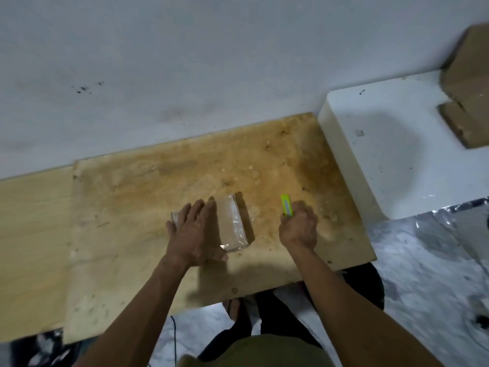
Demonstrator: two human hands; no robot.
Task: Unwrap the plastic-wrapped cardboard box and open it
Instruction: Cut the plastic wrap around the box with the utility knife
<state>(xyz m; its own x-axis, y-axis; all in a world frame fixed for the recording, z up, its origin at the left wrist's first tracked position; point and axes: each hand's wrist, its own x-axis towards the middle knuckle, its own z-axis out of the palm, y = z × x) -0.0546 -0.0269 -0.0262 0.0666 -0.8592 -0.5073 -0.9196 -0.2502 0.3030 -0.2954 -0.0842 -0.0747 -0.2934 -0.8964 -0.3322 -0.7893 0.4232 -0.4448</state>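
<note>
Plywood board (164,181), stained brown in the middle, is your work surface; it lies against the pale wall (185,62)

Small flat cardboard box in clear glossy plastic wrap (232,223) sits near the middle of the board, wrap intact as far as visible, glare along its right edge

Your left hand (195,234) lies flat on the box's left part, fingers spread and pointing away from you, thumb along the near edge. Palm down, pressing, not gripping

Your right hand (299,229) is just right of the box, apart from it, fist closed around a lime-green utility knife (287,205). The knife's tip points away from you, up toward the wall. Can't tell whether the blade is extended, too blurred

White rectangular block (397,149) stands to the right of the board, with brown cardboard pieces (465,102) on its far right end. Silvery crinkled sheet (436,274) covers the floor at lower right

Your legs show below the board's near edge
</note>
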